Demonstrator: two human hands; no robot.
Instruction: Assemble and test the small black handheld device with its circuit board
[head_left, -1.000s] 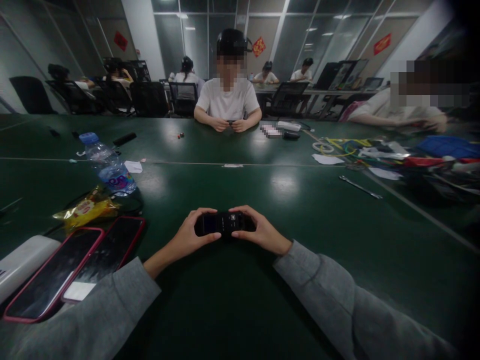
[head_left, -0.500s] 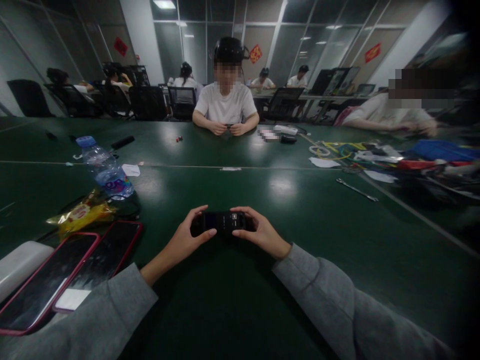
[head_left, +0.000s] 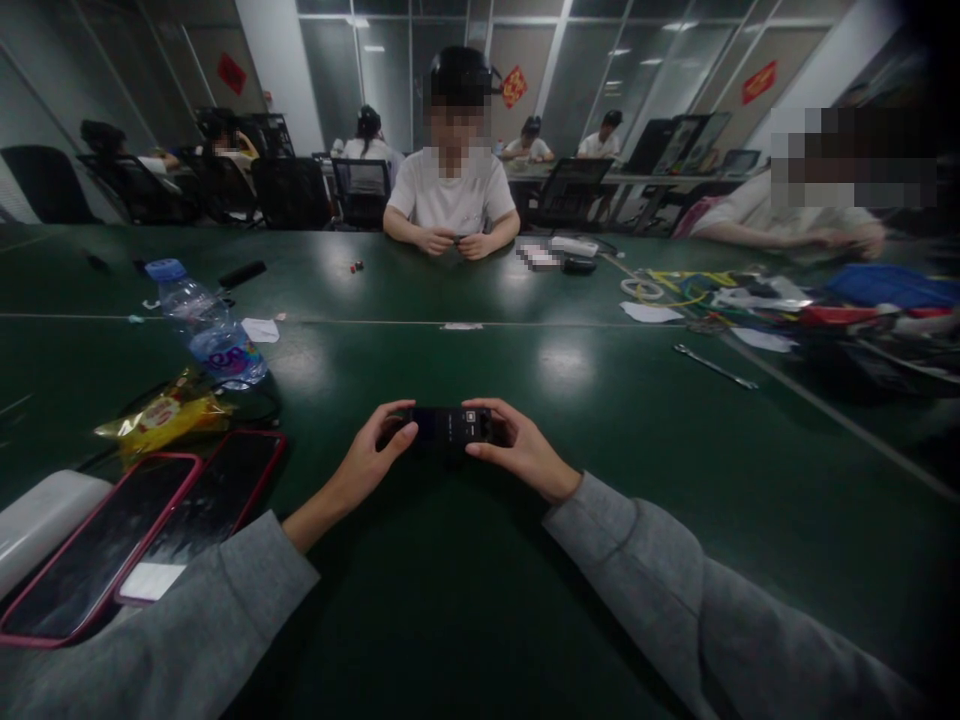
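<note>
A small black box-shaped device [head_left: 444,426] with white markings on its right part and a dark panel on its left is held between my two hands, low over the green table. My left hand [head_left: 373,442] grips its left end, the thumb at the near left edge and the fingers behind. Around the right end curls my right hand [head_left: 520,446], its thumb on the near edge below the markings and its index finger along the top. The exact kind of device cannot be made out, and its far side is hidden.
Left of my arm are two red-edged phones [head_left: 97,550], a white case [head_left: 45,525], a yellow packet [head_left: 169,418] and a water bottle [head_left: 210,325]. A wrench [head_left: 716,367] and tangled cables [head_left: 697,290] lie right. A person [head_left: 450,195] sits opposite.
My left thumb has slid left and up, from the device's face toward its left edge. The whole view has tilted slightly, so most things appear a little higher. Both hands keep their hold.
</note>
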